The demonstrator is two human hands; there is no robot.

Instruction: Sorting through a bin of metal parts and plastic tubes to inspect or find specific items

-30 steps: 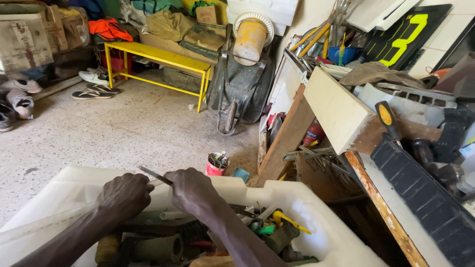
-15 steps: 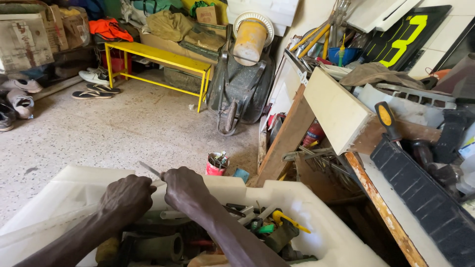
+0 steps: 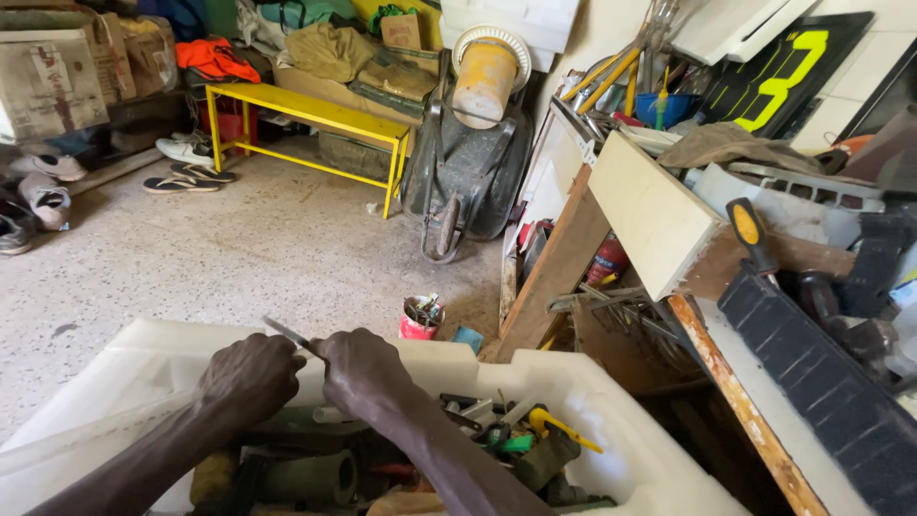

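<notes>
Head view, only one cam: both hands are over a white tub full of tools, at the near edge of the pic. The left hand is clenched into a fist, and a thin metal blade sticks out from the top of it, pointing up and away to the left; it looks like a small file or knife, but it is too thin and small to be sure. The right hand is just beside the left one, fingers curled down, its thumb side touching or almost touching the blade base, so I think both hands grasp the same thing, though the grip itself is hidden behind the knuckles. Under the hands, inside the tub, lie a grey pipe piece, a yellow-handled tool, something green and other dark metal parts, all mixed. Beyond the tub, on the floor, stands a small red can w/ bits in it, then a wheelbarrow leaning upright w/ a yellow bucket on top, and a yellow bench further left. On the right is a cluttered bench w/ a screwdriver. Risk, in my judgement: the blade is bare and close to the right fingers, so if it slips through the fist it can cut them; also the loose tools below are sharp, and a hand pushed down w/o looking could get jabbed.
</notes>
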